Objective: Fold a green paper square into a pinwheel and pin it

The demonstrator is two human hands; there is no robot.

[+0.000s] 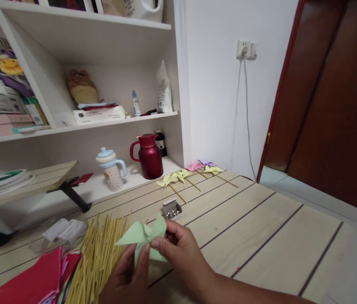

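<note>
We've got the light green paper pinwheel [145, 237] in both hands, over the worktop [257, 245], out from its shelf-side edge and left of its right corner. Left hand [130, 272]: thumb tip pressed at the pinwheel's centre, forefinger behind the paper, so we read a pinch; can't tell how the hidden fingers sit. Right hand [184, 257]: thumb and forefinger pinching the paper just right of centre, other fingers curled under. Blades fan out around the grip, one pointing left over the thin sticks [97, 253].

Sticks lie in a loose heap left of the hands, toward the worktop's left end. Red paper [28, 276] sits just left of them; clear plastic packaging [62, 230] with white labels behind that, nearer the shelf-side edge.

Past the right hand, toward that same edge, we see a small open box [172, 210] of shiny metal bits, lid up. Beyond it, a group of pinwheels [182, 174] in yellow, pink and purple lies along the shelf-side edge up to the back corner by the wall, several with sticks showing.

On the shelf's bottom board, past the edge: red jug [149, 158], lidded cup [113, 175].
</note>
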